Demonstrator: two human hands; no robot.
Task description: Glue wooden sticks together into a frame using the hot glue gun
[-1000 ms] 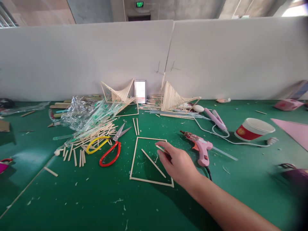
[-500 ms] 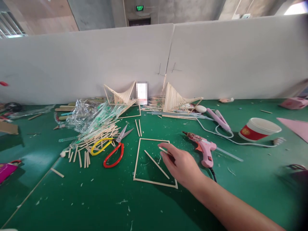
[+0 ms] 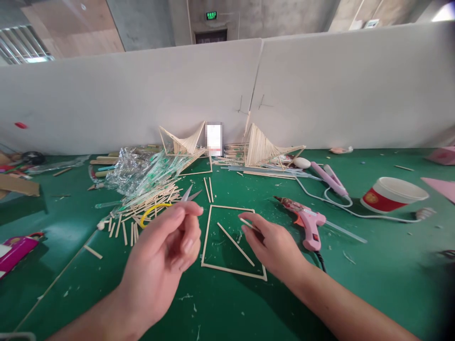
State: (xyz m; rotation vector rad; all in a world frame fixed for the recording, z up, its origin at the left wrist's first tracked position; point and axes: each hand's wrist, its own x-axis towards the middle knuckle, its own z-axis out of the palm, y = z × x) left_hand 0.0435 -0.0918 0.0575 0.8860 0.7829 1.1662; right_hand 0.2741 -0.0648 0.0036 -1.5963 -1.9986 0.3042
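Note:
My right hand (image 3: 275,246) rests over the right side of a square frame of thin wooden sticks (image 3: 206,237) on the green mat and pinches a short stick (image 3: 245,222) between thumb and fingertips. A loose stick (image 3: 235,237) lies diagonally inside the frame. My left hand (image 3: 165,258) hovers just left of the frame with its fingers curled in; I see nothing in it. It covers most of the scissors, leaving the blades (image 3: 191,194) and the yellow handle loop (image 3: 151,210) showing. A pink glue gun (image 3: 308,223) lies just right of my right hand.
A heap of sticks (image 3: 147,199) and crumpled plastic wrap (image 3: 137,168) lie at the left. Two stick models (image 3: 263,148) stand against the white partition (image 3: 320,94). A pink corded tool (image 3: 329,177) and a paper cup (image 3: 393,195) sit at the right.
My left hand has come into view from below and now hides the scissors' red handle. The right hand stays on the frame with the short stick. The view shifted slightly.

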